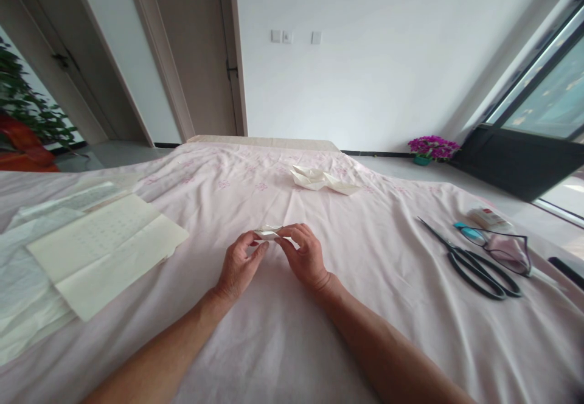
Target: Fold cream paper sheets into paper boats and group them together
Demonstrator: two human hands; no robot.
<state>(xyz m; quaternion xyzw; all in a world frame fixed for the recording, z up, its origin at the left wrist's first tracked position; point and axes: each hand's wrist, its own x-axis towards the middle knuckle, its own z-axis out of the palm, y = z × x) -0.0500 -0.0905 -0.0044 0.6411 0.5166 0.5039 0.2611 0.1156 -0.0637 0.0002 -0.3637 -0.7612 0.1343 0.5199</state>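
A small piece of folded white paper (269, 232) is pinched between both hands above the pink cloth. My left hand (239, 263) grips its left end between thumb and fingers. The right end is held by my right hand (306, 255), thumb below and fingers on top. Much of the paper hides behind the fingertips, so its exact shape cannot be made out. Beyond the hands, slightly to the right, a folded white paper boat shape (323, 180) rests on the cloth.
Paper sheets (114, 240) lie in a pile at the left. To the right are black-handled scissors (477, 270), eyeglasses (506, 233) and a small white box (490, 218). A pink flowered cloth (387, 306) with wrinkles covers the table. Purple flowers (432, 147) stand on the floor beyond.
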